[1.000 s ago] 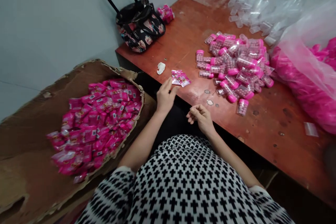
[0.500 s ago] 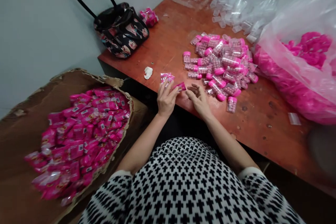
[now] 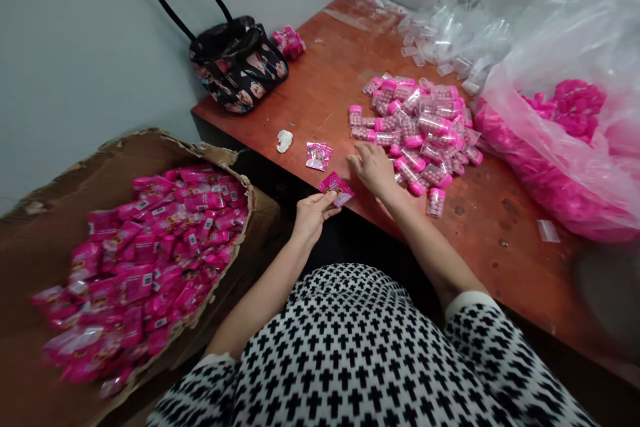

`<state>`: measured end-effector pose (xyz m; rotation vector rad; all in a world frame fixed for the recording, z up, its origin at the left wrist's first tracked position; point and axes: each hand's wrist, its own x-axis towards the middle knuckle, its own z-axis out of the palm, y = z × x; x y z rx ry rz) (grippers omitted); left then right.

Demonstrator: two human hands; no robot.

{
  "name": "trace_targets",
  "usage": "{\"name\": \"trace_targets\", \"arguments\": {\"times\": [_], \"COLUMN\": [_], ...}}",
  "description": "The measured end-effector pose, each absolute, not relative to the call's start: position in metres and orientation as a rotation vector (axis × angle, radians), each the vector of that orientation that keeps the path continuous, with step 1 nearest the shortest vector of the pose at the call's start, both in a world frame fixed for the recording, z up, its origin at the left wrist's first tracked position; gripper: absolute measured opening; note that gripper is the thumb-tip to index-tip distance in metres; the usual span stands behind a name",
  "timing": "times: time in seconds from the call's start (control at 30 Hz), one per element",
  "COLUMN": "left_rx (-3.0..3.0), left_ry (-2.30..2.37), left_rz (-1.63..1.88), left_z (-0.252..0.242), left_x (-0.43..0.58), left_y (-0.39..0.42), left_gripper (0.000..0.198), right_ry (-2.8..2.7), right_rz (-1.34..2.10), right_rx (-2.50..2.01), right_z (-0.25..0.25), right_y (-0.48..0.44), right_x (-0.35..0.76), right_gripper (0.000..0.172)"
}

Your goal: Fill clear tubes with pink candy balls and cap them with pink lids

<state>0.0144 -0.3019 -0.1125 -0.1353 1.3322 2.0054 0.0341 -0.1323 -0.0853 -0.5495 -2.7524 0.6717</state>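
Note:
My left hand (image 3: 311,217) pinches a printed pink sachet (image 3: 338,187) by its lower edge, at the front edge of the table. Behind it, a small stack of pink and white packets (image 3: 319,157) lies on the tabletop. My right hand (image 3: 374,170) is over the table with its fingers apart and bent, holding nothing that I can see. It is beside the left side of a pile of small clear bottles (image 3: 434,123) with pink caps and pinkish beads inside. One bottle (image 3: 437,202) stands apart in front of that pile.
A torn cardboard box (image 3: 125,140) on the left holds many filled pink packets (image 3: 150,247). A floral handbag (image 3: 240,70) sits on the table's far left. Empty clear tubes (image 3: 440,37) lie at the back, beside a plastic bag of pink caps (image 3: 575,120). A white scrap (image 3: 285,141) lies near the edge.
My left hand has drawn back from the packet stack toward me, with the pink sachet in it, now more fully visible. My right hand has moved slightly away toward the bottles.

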Motion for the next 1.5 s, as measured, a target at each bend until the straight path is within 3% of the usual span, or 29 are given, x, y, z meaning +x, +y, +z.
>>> {"name": "trace_targets", "arguments": {"times": [0.07,0.13,0.33,0.43,0.57,0.73,0.8,0.97,1.03,1.5], "left_rx": [-0.171,-0.211,-0.284,-0.284,-0.299,-0.387,-0.450,-0.575,-0.612,-0.569], "left_ry": [1.339,1.332,1.284,1.260,1.235,1.190,1.124,0.940,0.911,0.868], "left_rz": [2.014,2.020,2.039,2.047,2.064,2.110,2.151,2.176,2.173,2.233], "left_z": [-0.111,-0.111,-0.121,-0.125,-0.125,-0.120,-0.117,-0.111,-0.110,-0.115], "left_x": [0.015,0.014,0.008,0.007,0.009,0.010,0.008,0.007,0.008,0.014], "left_y": [-0.305,-0.310,-0.324,-0.324,-0.322,-0.321,-0.320,-0.315,-0.312,-0.312], "left_gripper": [0.030,0.029,0.025,0.024,0.024,0.024,0.021,0.007,0.004,0.012], "right_ry": [-2.837,-2.898,-2.832,-2.631,-2.638,-2.817,-2.739,-2.173,-1.989,-1.795], "right_rz": [0.360,0.293,0.681,0.786,0.635,0.524,0.714,1.779,2.028,2.106], "right_rx": [-0.583,-0.520,0.074,-0.270,-0.836,-1.012,-0.966,-0.785,-0.769,-0.780], "right_z": [-0.088,-0.095,-0.110,-0.105,-0.092,-0.088,-0.089,-0.087,-0.087,-0.094], "right_y": [-0.123,-0.119,-0.122,-0.124,-0.133,-0.143,-0.147,-0.177,-0.195,-0.222], "right_x": [0.021,0.018,0.070,0.092,0.087,0.066,0.068,0.097,0.110,0.112], "right_gripper": [0.041,0.039,0.024,0.028,0.043,0.041,0.035,0.035,0.036,0.035]}}
